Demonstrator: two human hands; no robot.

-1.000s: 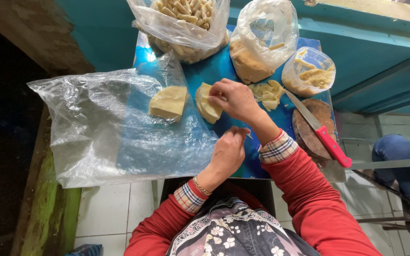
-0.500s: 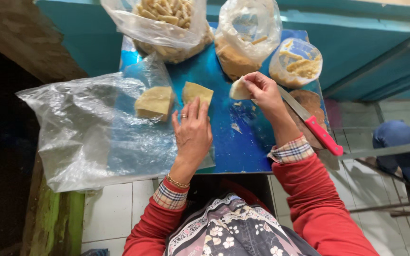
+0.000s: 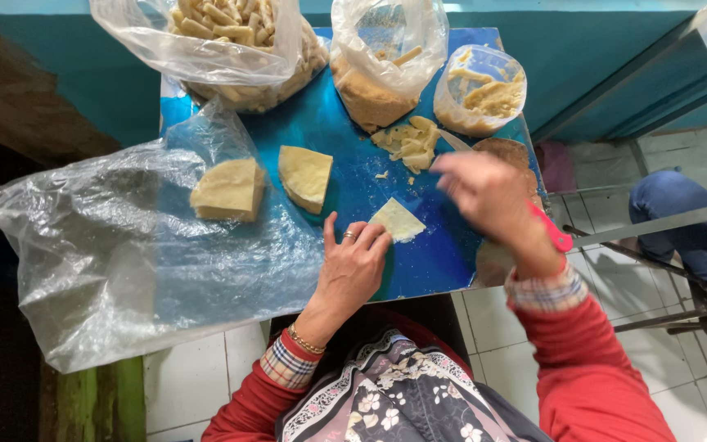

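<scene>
While left hand (image 3: 353, 266) pinned thin dough slice (image 3: 398, 220) w/ fingers together, right hand (image 3: 488, 196) at 3 o'clock was blurred; grip unclear.

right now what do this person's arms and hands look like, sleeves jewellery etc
Both arms wear red sleeves with plaid shirt cuffs showing at the wrists. The left hand has a ring on one finger and a gold bracelet. The right hand is motion-blurred; no jewellery can be made out.
</scene>
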